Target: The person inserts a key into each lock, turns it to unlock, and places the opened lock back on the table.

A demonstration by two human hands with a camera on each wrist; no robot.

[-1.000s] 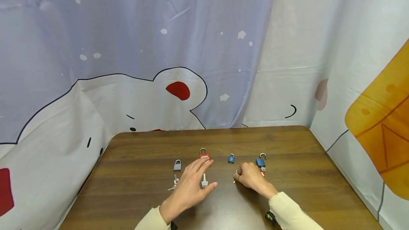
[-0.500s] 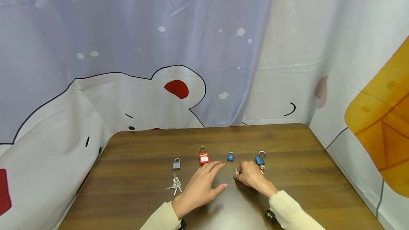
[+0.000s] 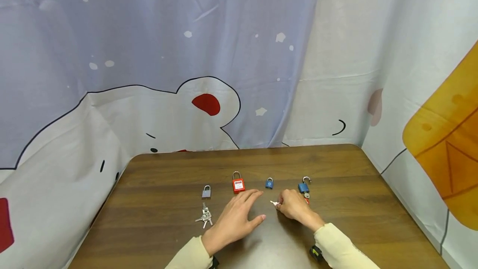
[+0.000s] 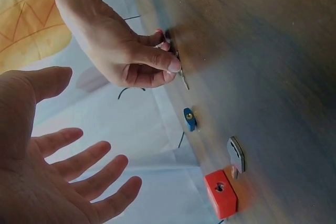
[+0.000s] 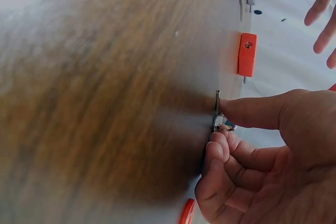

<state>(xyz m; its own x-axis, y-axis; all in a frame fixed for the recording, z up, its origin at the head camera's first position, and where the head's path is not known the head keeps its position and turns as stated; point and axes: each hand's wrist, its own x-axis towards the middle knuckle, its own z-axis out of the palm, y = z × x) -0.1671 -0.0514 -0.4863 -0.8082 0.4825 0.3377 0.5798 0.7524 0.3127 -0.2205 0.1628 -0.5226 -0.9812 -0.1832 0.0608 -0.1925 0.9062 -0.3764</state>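
My right hand point(image 3: 295, 205) pinches a small bunch of keys point(image 3: 275, 203) low over the table, below a small closed blue padlock point(image 3: 269, 183). In the right wrist view, thumb and fingertips meet around the keys point(image 5: 218, 103) and their ring. My left hand point(image 3: 235, 217) hovers palm down with fingers spread, holding nothing. Just beyond its fingertips lies a red padlock point(image 3: 238, 185) with a white label. A single silver key point(image 4: 236, 155) lies in front of that padlock in the left wrist view; the left hand hides it from the head camera.
To the left lie a silver padlock point(image 3: 206, 192) and a bunch of several keys point(image 3: 205, 216). At right is a blue padlock point(image 3: 303, 187) with its shackle swung out; a key with a red part point(image 3: 307, 197) is at its base. A curtain hangs behind the wooden table point(image 3: 157, 202).
My left hand has moved right, uncovering the red padlock and the left key bunch and covering the single key. Between my right fingertips, the keys have turned and now point left.
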